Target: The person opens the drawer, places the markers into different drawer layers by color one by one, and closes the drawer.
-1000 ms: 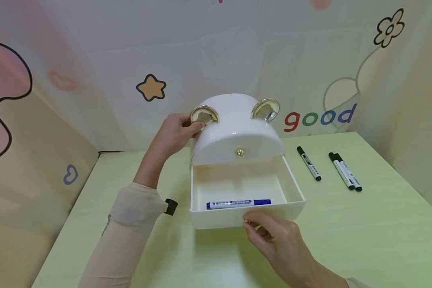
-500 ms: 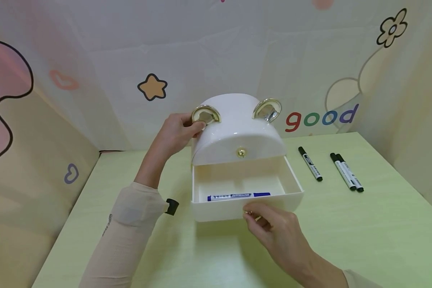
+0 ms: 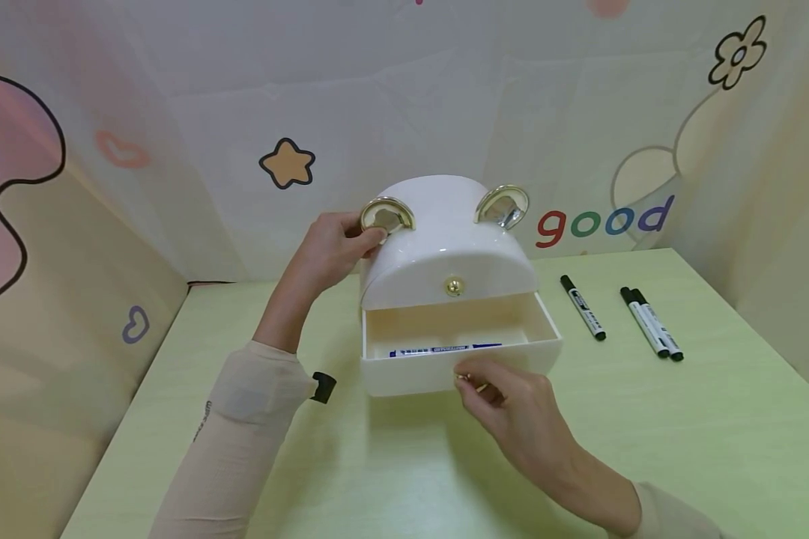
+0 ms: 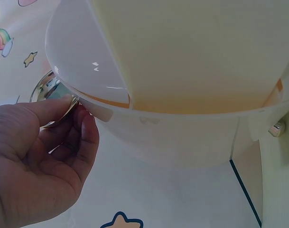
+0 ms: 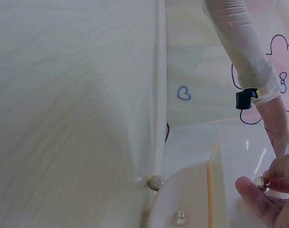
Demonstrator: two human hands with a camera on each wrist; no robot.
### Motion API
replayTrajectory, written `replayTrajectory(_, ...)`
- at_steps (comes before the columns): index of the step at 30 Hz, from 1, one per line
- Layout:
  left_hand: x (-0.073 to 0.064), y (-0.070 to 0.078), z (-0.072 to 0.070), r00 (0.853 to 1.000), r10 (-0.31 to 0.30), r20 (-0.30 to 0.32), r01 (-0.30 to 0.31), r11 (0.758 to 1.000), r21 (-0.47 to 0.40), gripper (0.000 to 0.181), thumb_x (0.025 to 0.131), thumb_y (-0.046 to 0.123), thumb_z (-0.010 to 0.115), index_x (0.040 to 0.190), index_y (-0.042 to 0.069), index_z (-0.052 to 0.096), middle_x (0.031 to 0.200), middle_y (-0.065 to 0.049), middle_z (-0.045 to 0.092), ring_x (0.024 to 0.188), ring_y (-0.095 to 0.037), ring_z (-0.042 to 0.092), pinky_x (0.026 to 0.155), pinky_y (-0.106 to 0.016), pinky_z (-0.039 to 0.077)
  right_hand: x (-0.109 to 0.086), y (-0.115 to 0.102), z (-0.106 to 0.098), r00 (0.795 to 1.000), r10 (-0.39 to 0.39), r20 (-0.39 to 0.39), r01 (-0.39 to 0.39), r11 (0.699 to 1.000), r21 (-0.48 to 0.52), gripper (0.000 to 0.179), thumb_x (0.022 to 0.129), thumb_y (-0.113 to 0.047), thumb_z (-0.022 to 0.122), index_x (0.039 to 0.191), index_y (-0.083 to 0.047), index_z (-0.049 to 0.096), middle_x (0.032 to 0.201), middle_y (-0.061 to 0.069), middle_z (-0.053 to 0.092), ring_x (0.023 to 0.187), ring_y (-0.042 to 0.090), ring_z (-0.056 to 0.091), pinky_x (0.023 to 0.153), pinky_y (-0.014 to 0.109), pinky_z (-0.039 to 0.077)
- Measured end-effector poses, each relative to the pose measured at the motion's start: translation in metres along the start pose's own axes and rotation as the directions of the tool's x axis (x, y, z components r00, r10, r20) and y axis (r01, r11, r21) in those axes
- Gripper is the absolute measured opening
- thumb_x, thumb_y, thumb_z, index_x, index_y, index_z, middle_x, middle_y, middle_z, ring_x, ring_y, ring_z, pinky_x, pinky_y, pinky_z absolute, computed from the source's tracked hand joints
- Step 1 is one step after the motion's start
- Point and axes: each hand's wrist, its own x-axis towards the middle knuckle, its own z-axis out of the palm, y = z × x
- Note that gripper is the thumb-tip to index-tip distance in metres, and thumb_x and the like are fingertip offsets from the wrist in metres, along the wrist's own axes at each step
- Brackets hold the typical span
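Drawer [image 3: 407, 376] slid farther inward since the earlier frame; right hand [image 3: 512, 404] pinches its knob [image 5: 261, 183], left hand [image 3: 330, 252] grips a gold ear [image 3: 389, 213], apparently bracing the white box [image 3: 445, 224].

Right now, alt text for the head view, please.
The right hand pinches the knob on the open drawer of a white box; the drawer holds a blue marker. The left hand grips one gold ear. Three black-capped markers lie to the right.

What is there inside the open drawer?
A blue marker lies in the drawer, behind its front wall, which hides the marker's lower part. The white box covers whatever is farther back, so that cannot be seen.
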Motion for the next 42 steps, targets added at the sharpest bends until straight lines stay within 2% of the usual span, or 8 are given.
replayTrajectory(9,-0.001,0.000,0.000,1.000,-0.008,0.001,0.008,1.000,0.002,0.027,0.105,0.023,0.061,0.118,0.001,0.070,0.109,-0.014,0.068,0.100,-0.026,0.061,0.084,-0.036,0.049,0.008,0.009,0.002,0.999,0.026,0.018,-0.026,1.000,-0.003,0.020,0.086,0.011,0.075,0.095,-0.007,0.074,0.081,-0.004,0.071,0.065,0.004,0.062,0.055,0.019,0.052)
replayTrajectory(19,0.000,0.001,0.000,1.000,-0.024,0.015,0.024,1.000,0.004,0.031,0.105,0.023,0.060,0.127,0.002,0.068,0.116,-0.014,0.069,0.103,-0.027,0.063,0.088,-0.037,0.050,0.017,0.020,0.005,0.998,0.052,0.041,-0.052,0.999,0.003,0.017,0.088,0.008,0.076,0.096,-0.006,0.074,0.080,-0.005,0.068,0.063,0.006,0.060,0.052,0.024,0.051)
replayTrajectory(31,0.000,0.002,-0.001,1.000,-0.003,0.006,0.003,1.000,0.007,0.027,0.104,0.023,0.061,0.119,0.002,0.070,0.108,-0.013,0.070,0.099,-0.025,0.063,0.085,-0.036,0.049,0.028,0.027,0.007,0.995,0.074,0.061,-0.074,0.997,-0.006,0.013,0.090,0.004,0.075,0.098,-0.005,0.074,0.078,-0.003,0.066,0.061,0.010,0.057,0.051,0.024,0.049)
replayTrajectory(42,-0.001,0.003,-0.001,1.000,0.003,0.005,-0.003,1.000,0.013,0.028,0.105,0.023,0.061,0.120,0.002,0.070,0.109,-0.013,0.070,0.100,-0.026,0.064,0.086,-0.036,0.049,0.035,0.034,0.011,0.995,0.085,0.046,-0.085,0.996,0.011,0.010,0.092,0.002,0.075,0.100,-0.005,0.073,0.079,0.002,0.070,0.059,0.009,0.059,0.050,0.025,0.050)
